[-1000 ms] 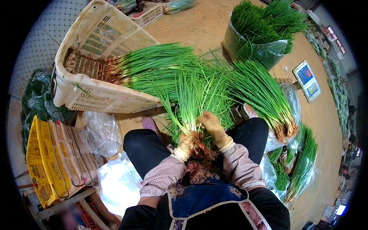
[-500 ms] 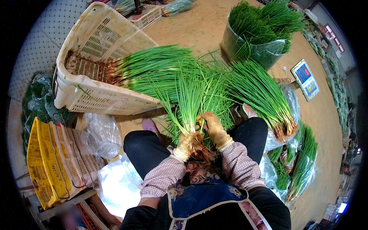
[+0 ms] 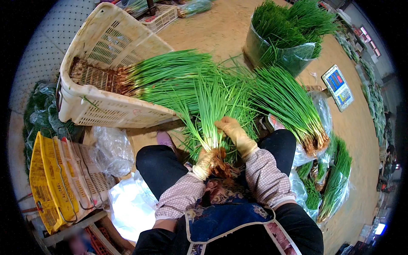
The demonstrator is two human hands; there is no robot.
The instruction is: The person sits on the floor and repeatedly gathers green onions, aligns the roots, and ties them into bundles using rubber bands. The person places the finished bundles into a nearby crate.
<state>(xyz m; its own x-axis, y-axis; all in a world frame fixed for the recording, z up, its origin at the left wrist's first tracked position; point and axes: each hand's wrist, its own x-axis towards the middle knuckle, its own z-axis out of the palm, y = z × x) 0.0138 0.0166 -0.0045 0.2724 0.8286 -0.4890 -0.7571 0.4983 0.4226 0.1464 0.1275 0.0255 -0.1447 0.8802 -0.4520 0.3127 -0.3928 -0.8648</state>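
Tan floor (image 3: pixel 212 32) behind a bunch of green onions (image 3: pixel 207 117) that could come apart

At the centre of the frame, the bunch fans upward, roots (image 3: pixel 220 165) lowermost. The gloved left hand (image 3: pixel 205 160) closes around it just above them; should that grip slacken, thin stalks could slide out. The gloved right hand (image 3: pixel 231 129) is against the stems, fingers bent; whether it pinches any, I cannot tell. A hard tug might snap leaves. Beyond, tips overlap the pile (image 3: pixel 170 72) reaching from the crate (image 3: pixel 76 100), upper left, so strands could tangle.

Rooted green bunch (image 3: pixel 208 114) in left hand (image 3: pixel 205 162), right hand (image 3: pixel 233 129) at its side.
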